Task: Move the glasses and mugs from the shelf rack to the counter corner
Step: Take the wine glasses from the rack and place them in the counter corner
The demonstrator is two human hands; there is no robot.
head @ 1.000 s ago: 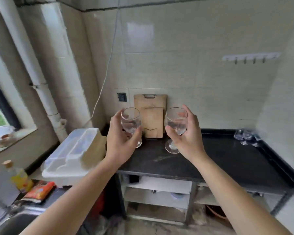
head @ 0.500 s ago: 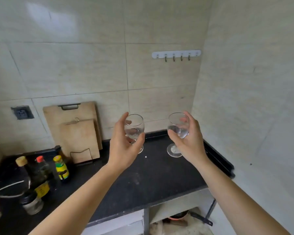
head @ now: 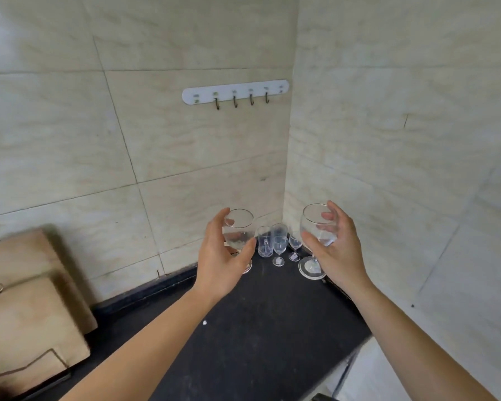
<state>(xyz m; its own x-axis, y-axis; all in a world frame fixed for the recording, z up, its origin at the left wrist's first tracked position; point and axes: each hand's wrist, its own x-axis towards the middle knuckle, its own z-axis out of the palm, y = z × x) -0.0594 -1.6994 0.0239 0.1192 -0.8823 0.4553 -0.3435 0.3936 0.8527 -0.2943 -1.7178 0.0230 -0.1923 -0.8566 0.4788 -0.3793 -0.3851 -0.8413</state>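
My left hand [head: 219, 263] grips the bowl of a clear wine glass [head: 239, 231], held upright above the black counter [head: 255, 328]. In my right hand [head: 337, 250] is a second, larger wine glass [head: 315, 224]; its round foot hangs just over the counter near the right wall. Between the two hands, in the counter's far corner, stand a small glass mug [head: 264, 241] and three small stemmed glasses [head: 279, 246]. The shelf rack is out of view.
Two wooden cutting boards [head: 26, 314] lean against the tiled back wall at the left. A white hook rail [head: 235, 92] hangs on the wall above the corner. The counter's front edge drops off at the lower right.
The view has swung right and come closer to the corner. Both hands carried their wine glasses toward it, and the small glasses in the corner now show between them.
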